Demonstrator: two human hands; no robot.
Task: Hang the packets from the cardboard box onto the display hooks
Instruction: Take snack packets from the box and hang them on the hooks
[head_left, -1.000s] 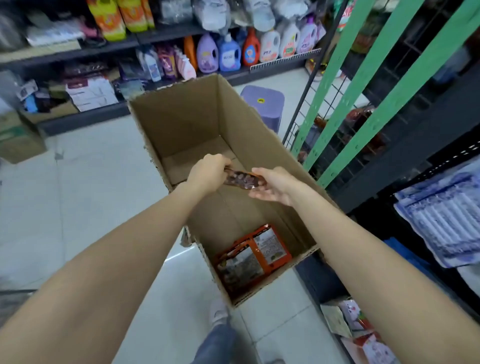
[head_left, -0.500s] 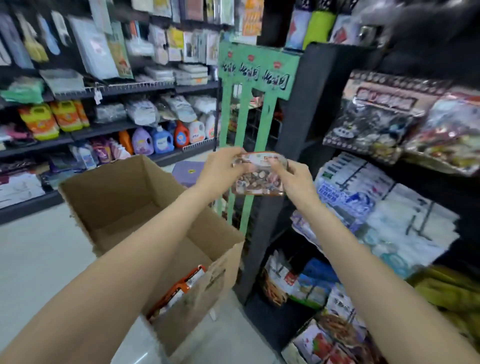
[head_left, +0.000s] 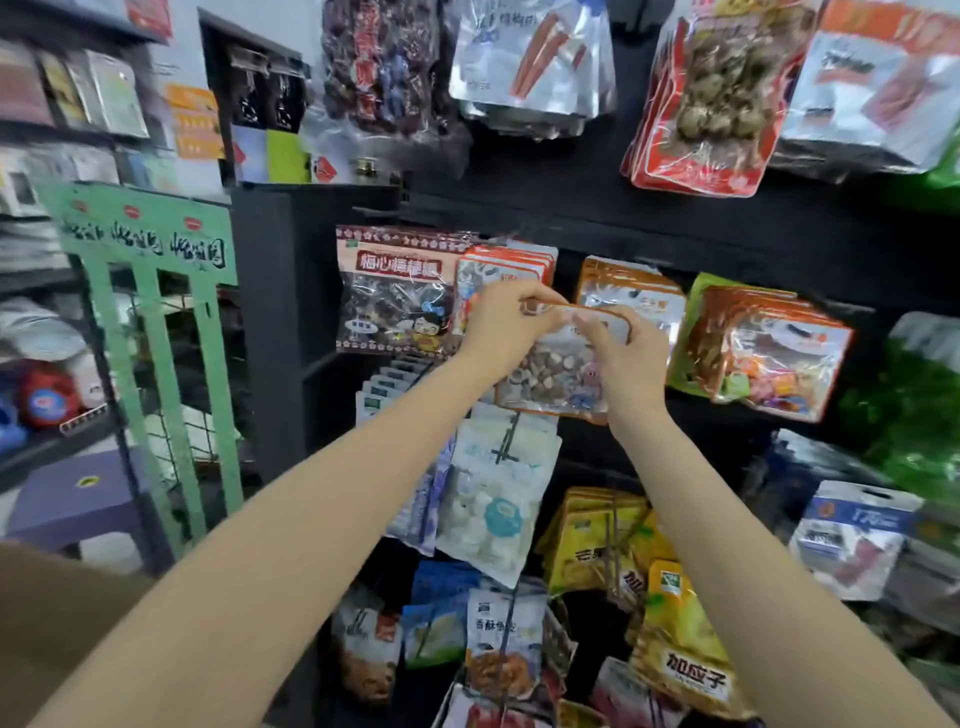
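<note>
Both hands hold one clear snack packet (head_left: 553, 376) with an orange top edge, raised in front of the black display wall. My left hand (head_left: 501, 325) pinches its upper left corner and my right hand (head_left: 626, 353) grips its upper right side. The packet is held up against a row of matching orange-topped packets (head_left: 506, 265) hanging on a hook. The hook itself is hidden behind the packets and my fingers. Only a corner of the cardboard box (head_left: 57, 613) shows at the lower left.
More hanging packets crowd the wall: a red-brown one (head_left: 395, 291) to the left, orange ones (head_left: 769, 348) to the right, white and yellow bags below. A green wire rack (head_left: 156, 332) and a purple stool (head_left: 78, 493) stand on the left.
Both hands lifted the packet out of the box and up to the display wall. My view swung from the box up to the hanging rows.
</note>
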